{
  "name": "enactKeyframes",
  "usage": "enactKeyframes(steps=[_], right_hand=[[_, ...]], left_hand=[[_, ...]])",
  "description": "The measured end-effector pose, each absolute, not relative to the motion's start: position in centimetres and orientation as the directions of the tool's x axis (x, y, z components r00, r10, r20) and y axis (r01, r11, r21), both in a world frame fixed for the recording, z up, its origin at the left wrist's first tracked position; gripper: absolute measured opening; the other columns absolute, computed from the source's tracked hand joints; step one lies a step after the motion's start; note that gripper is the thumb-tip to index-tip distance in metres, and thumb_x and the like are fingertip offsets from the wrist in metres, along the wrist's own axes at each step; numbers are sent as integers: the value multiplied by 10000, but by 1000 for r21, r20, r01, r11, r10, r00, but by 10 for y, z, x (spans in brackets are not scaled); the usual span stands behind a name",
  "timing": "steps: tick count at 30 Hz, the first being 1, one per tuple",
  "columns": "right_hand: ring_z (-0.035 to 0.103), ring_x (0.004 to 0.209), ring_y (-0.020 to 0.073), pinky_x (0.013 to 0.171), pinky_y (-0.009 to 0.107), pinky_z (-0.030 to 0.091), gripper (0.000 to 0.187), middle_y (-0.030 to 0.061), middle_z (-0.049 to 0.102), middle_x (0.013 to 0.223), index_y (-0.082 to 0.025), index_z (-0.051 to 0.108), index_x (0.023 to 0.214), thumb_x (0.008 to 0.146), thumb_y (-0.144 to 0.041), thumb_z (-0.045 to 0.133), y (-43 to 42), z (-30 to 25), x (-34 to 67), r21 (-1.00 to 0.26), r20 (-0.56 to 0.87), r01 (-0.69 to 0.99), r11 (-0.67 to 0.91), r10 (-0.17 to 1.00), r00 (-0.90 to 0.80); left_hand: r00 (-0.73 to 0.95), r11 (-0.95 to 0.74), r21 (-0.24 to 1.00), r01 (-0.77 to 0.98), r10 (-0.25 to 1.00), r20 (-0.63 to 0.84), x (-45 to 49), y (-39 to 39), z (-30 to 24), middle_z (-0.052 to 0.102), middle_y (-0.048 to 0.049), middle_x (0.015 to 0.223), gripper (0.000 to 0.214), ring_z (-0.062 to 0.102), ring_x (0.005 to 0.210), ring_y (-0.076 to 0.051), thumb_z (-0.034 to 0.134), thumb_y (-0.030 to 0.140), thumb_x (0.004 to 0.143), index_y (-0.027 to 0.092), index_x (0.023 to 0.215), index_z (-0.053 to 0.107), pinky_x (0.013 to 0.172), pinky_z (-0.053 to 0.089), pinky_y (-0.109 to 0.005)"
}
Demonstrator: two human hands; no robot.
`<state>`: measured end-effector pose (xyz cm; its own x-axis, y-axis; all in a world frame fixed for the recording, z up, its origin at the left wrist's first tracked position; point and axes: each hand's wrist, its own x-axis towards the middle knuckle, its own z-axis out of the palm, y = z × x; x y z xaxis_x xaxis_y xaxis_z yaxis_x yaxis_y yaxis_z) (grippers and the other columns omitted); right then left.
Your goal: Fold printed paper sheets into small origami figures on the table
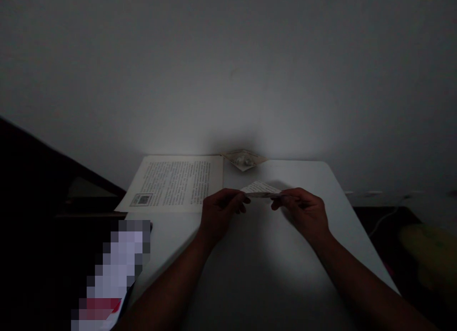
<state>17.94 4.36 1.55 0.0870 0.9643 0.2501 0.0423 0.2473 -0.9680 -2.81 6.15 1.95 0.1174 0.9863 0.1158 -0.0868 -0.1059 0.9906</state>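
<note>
Between my two hands is a small folded piece of printed paper (262, 187), held above the white table. My left hand (222, 209) pinches its left corner, thumb and fingers closed together. The right corner is pinched the same way by my right hand (303, 207). Lines of print show on the paper's raised upper part, which comes to a point. Its near edge looks thin and layered. Beyond my hands, a folded paper shape (243, 159) with pointed ends rests at the table's back edge.
A printed sheet (174, 181) lies at the back left of the white table (303, 174), against the wall (228, 74). A phone-like object with a blurred-out screen (114, 264) is at the left edge. Something yellowish (432, 250) is at the far right, beyond the table.
</note>
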Motion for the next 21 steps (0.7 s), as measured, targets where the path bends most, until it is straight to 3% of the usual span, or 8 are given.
enactKeyframes(steps=[5, 12, 21], right_hand=[[683, 573, 174, 527, 259, 564, 136, 31, 732, 690, -218, 718, 779, 672, -289, 764, 43, 15, 182, -954, 291, 108, 279, 950, 116], [714, 758, 205, 633, 262, 578, 111, 45, 750, 854, -246, 744, 770, 665, -217, 765, 43, 8, 181, -940, 309, 122, 318, 947, -84], [711, 780, 222, 653, 286, 573, 127, 66, 750, 877, -230, 754, 773, 650, -242, 785, 42, 10, 180, -920, 334, 138, 366, 919, -210]], left_hand=[[243, -72, 996, -51, 967, 82, -31, 60, 16, 701, -38, 657, 210, 645, 574, -137, 695, 258, 730, 145, 907, 696, 574, 531, -251], [397, -212, 977, 29, 899, 184, -29, 55, 15, 716, -81, 1007, 223, 678, 913, -210, 707, 246, 722, 203, 940, 721, 808, 539, -323], [458, -295, 956, 2, 850, 261, -25, 53, 19, 719, -85, 986, 182, 686, 901, -211, 678, 184, 736, 201, 909, 730, 776, 542, -311]])
